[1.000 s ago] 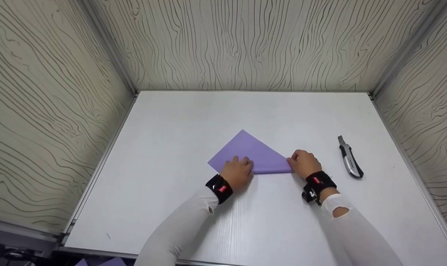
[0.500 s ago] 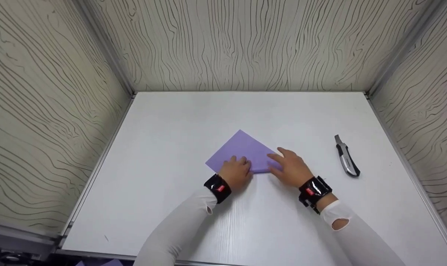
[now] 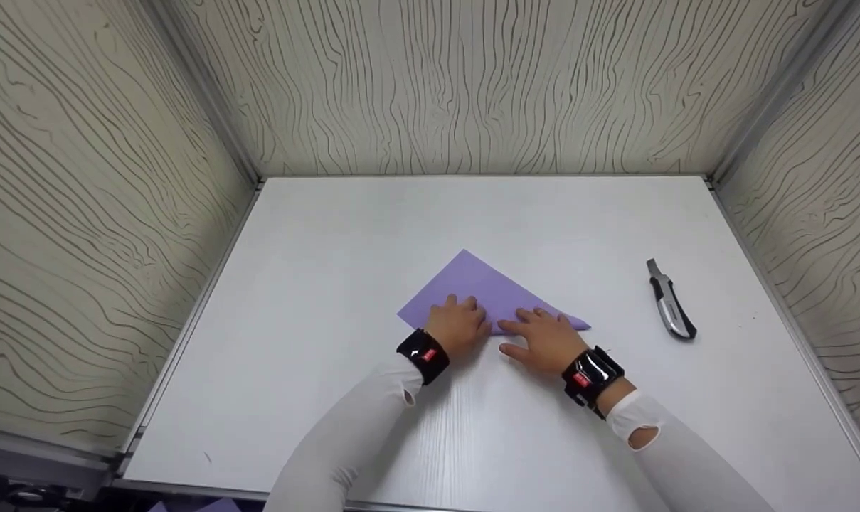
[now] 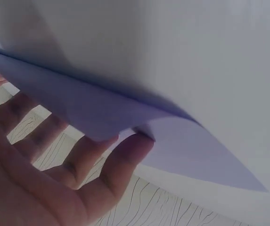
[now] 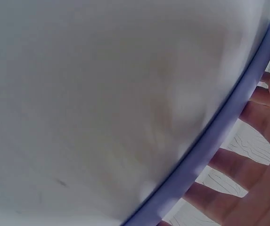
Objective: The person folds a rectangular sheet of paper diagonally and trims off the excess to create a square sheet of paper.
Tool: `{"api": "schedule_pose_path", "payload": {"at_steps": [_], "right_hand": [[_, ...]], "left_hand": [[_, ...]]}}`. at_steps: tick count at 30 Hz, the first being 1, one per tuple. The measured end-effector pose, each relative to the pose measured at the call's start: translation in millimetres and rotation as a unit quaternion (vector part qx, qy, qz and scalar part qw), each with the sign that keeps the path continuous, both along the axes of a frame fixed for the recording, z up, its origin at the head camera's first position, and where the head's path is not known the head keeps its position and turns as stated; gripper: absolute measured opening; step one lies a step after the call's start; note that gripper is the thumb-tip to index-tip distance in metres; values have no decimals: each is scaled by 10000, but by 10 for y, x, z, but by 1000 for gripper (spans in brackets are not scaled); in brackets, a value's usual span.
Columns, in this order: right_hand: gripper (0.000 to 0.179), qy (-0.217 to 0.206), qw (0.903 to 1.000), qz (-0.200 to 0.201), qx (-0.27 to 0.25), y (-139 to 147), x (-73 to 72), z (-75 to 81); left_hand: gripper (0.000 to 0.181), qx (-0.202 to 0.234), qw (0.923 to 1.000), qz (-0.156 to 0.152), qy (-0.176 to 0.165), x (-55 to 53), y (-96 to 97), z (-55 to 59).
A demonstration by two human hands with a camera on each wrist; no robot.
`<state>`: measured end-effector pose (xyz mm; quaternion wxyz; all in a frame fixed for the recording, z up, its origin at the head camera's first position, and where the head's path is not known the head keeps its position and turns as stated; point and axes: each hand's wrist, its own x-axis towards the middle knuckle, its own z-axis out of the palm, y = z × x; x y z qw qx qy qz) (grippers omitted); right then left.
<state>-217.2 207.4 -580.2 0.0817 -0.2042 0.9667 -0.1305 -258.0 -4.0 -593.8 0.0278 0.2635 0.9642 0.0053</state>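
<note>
A sheet of purple paper [image 3: 465, 281] lies on the white table with its near side folded over along a straight edge. My left hand [image 3: 458, 328] rests on its left half, fingers spread over the paper. In the left wrist view, the fold [image 4: 73, 96] curls up loosely under the fingertips and a pointed corner [image 4: 210, 162] sticks out. To the right, my right hand [image 3: 547, 343] presses along the near edge with fairly straight fingers. From the right wrist, the folded edge [image 5: 210, 141] shows as a narrow purple band beneath the fingers.
A utility knife [image 3: 671, 299] with its blade out lies right of the paper. Wood-patterned panels [image 3: 444, 85] enclose the table [image 3: 316, 235] at the back and sides. More purple paper [image 3: 220, 505] shows below the front edge.
My right hand has let go of the paper's right corner and moved left along the folded edge, close to my left hand. That corner now shows. My left hand has stayed nearly in place.
</note>
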Motion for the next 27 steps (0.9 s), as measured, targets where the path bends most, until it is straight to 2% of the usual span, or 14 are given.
{"api": "schedule_pose_path", "payload": {"at_steps": [4, 11, 18, 23, 27], "right_hand": [[53, -50, 10000, -12, -46, -3, 11, 13], [51, -24, 10000, 34, -4, -5, 0, 1], [44, 219, 9998, 8, -24, -11, -34, -64], [38, 508, 9987, 60, 40, -24, -60, -124], [34, 490, 9987, -133, -79, -74, -79, -101]], "left_hand": [[39, -10, 9999, 142, -53, 7, 42, 51], [42, -461, 9988, 190, 24, 57, 104, 107], [48, -788, 9964, 188, 258, 51, 142, 34], [51, -826, 9959, 174, 326, 66, 151, -15], [52, -876, 9952, 126, 415, 79, 145, -9]]}}
